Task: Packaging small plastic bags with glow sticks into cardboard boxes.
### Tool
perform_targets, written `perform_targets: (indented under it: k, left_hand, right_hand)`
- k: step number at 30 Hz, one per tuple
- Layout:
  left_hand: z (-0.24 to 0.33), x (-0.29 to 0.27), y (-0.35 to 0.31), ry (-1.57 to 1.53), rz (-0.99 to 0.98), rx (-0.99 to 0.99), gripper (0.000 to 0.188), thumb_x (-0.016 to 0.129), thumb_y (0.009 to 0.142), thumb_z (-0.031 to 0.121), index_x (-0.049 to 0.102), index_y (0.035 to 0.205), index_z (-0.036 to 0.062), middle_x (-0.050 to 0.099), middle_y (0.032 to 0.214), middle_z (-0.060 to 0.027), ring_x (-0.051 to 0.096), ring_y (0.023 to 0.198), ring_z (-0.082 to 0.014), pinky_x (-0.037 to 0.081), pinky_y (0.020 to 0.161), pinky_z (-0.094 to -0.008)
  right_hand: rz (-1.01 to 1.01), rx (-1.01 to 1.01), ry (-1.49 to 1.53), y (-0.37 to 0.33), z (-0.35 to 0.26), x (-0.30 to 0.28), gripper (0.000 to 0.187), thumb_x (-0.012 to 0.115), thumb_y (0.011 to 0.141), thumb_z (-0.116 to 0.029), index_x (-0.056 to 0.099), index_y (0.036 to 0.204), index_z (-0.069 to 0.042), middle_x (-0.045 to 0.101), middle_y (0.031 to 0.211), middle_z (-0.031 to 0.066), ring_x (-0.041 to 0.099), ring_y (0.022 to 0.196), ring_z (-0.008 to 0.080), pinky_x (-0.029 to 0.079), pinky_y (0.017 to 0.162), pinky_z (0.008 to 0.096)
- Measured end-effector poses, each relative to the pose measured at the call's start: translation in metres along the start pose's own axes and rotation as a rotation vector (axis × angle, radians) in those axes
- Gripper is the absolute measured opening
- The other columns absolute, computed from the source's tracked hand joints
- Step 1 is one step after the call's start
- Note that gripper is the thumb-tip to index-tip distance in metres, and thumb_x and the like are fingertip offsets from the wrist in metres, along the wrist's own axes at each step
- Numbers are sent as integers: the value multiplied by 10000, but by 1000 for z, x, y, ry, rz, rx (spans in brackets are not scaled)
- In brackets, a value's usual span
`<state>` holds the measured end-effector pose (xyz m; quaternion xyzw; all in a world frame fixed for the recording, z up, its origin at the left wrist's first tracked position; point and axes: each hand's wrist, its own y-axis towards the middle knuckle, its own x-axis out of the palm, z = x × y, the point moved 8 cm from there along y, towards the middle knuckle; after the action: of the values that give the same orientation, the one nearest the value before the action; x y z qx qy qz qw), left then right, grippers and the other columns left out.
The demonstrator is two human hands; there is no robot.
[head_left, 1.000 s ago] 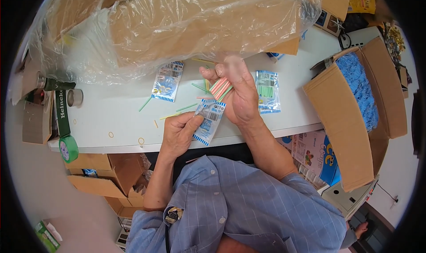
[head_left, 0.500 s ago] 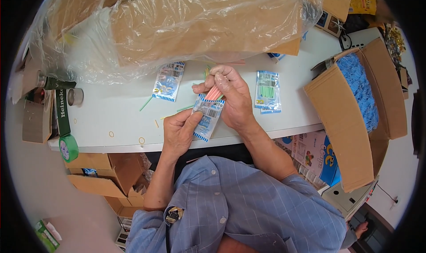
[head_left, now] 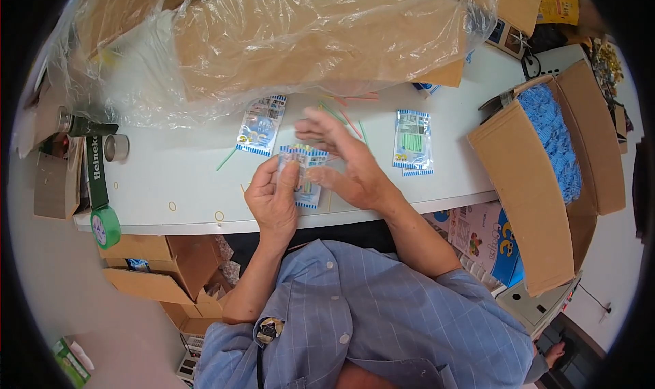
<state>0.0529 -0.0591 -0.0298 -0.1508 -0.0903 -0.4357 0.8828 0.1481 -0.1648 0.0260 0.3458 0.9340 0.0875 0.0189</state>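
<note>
From my remote seat I saw the left hand (head_left: 271, 198) clasping the straw packet (head_left: 309, 195) by the tabletop's (head_left: 170, 167) near edge, the blurred right hand (head_left: 344, 164) beside it with fingers spread, contact unclear. With straw ends (head_left: 300, 147) at its mouth, I judged filling underway, calling next for gentle seating. Loose straws (head_left: 359, 127) lay farther in from that edge.

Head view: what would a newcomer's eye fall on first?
Probably the large brown cardboard box draped with crinkled clear plastic, across the white table's far side. Next, at the right, the open brown cardboard carton of bright blue contents. At the centre, the left hand grips a small clear plastic packet with blue-striped ends, the right hand beside it.
</note>
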Motion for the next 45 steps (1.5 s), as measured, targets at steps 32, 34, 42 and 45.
perform_targets:
  k: [32, 34, 42, 45]
  left_hand:
    - [61, -42, 90, 1072, 188, 233, 216, 719, 857, 200, 741, 875, -15, 678, 725, -166, 614, 621, -300, 485, 639, -367]
    - [64, -42, 88, 1116, 184, 308, 193, 710, 862, 202, 754, 887, 15, 683, 774, -177, 631, 682, -334, 498, 663, -400]
    - [66, -50, 87, 1373, 170, 408, 171, 700, 870, 177, 727, 887, 9, 677, 834, -201, 650, 766, -371, 512, 683, -430]
    - [71, -64, 84, 1130, 211, 502, 118, 720, 835, 119, 715, 862, 4, 679, 814, -178, 648, 736, -361, 512, 661, -422]
  right_hand:
    - [289, -420, -1180, 135, -161, -97, 143, 644, 904, -132, 675, 934, 4, 633, 847, 140, 604, 741, 271, 482, 679, 360]
    - [179, -457, -1313, 195, -138, -94, 174, 607, 919, -174, 678, 949, -19, 648, 936, 165, 636, 820, 333, 494, 718, 435]
    - [-115, -149, -1979, 308, -63, -86, 190, 594, 836, -94, 698, 957, 9, 653, 1076, 217, 662, 1020, 362, 548, 846, 452]
    - [-244, -86, -2062, 316, -54, -76, 223, 568, 815, -73, 698, 965, 27, 640, 1107, 227, 660, 1027, 355, 558, 834, 452]
